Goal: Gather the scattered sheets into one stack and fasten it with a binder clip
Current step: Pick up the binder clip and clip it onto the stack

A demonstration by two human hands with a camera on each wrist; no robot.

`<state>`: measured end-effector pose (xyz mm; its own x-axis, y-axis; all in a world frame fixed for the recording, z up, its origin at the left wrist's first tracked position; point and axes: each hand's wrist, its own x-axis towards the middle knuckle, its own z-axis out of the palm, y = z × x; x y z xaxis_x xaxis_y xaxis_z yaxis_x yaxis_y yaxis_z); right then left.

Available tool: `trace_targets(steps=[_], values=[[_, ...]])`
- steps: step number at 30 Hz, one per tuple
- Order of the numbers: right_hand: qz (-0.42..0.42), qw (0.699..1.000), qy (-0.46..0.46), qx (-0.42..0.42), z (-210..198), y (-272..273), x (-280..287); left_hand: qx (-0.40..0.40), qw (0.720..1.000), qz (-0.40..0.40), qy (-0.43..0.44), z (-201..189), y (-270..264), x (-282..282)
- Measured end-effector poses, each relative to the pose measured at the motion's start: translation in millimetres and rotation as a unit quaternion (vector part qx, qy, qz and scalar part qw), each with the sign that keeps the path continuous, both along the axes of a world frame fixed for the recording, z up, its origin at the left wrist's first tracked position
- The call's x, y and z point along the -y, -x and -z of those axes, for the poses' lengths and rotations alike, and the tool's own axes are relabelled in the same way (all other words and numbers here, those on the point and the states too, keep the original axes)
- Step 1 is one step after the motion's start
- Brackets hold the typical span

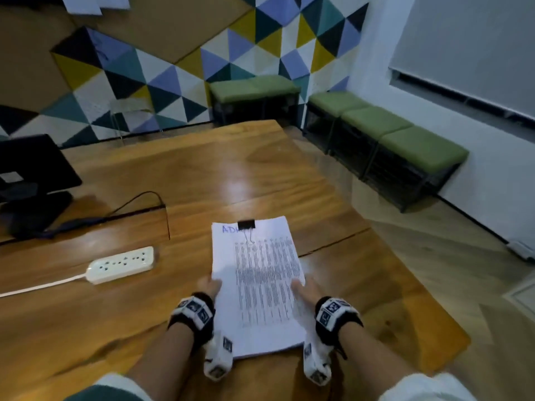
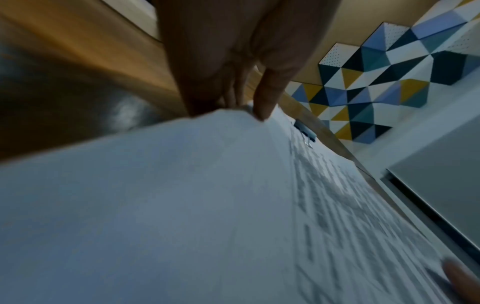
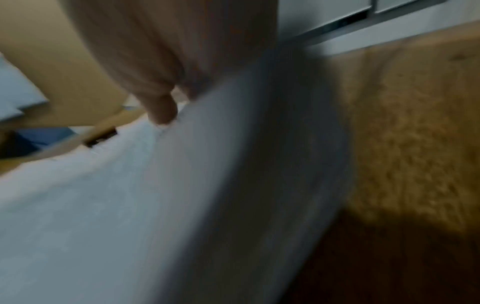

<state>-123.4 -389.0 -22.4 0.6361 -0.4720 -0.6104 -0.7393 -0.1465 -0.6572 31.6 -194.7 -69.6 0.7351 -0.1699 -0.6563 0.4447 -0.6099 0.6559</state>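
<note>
- Stack of sheets (image 1: 260,285) held over the wooden table (image 1: 144,314), printed side up; long axis runs near-to-far, away from the person.
- Binder clip (image 1: 246,224) already seated on the far short edge, about mid-width, wire handles folded flat onto the top page.
- Left hand (image 1: 209,285) grips the left long edge near its middle; the left wrist view shows a thumb on top of the paper, other fingers curled under the edge.
- Right hand (image 1: 304,288) grips the right long edge opposite; the right wrist view is blurred, but a thumb presses the top page with the fingers hidden below.
- Hands sit level, either side, equally near; clip lies straight ahead of both, at the far end.
- Judgement: fastening looks done; what remains is setting the stack down flat, near edge first.
- Power strip (image 1: 121,264) lies left of the stack, apart from it.
</note>
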Motion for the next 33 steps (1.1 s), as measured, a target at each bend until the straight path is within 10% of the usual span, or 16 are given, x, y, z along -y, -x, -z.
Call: trace_targets(steps=[12,14,21,33], values=[[-0.063,0.984,-0.042,-0.159,-4.7,13.2,-46.8,-0.033,0.992,0.107,-0.063,-63.8,89.4,-59.8],[-0.087,0.987,-0.039,-0.128,-11.9,5.4,-64.7,-0.025,0.999,-0.039,0.014,-62.4,82.9,-89.4],[-0.130,0.987,0.096,-0.019,-3.5,2.8,-157.5,0.096,0.995,-0.022,-0.025,-58.9,85.2,-190.7],[-0.015,0.993,-0.081,0.082,-5.4,70.7,-212.6,0.058,0.998,0.012,-0.018,-53.4,102.1,-224.7]])
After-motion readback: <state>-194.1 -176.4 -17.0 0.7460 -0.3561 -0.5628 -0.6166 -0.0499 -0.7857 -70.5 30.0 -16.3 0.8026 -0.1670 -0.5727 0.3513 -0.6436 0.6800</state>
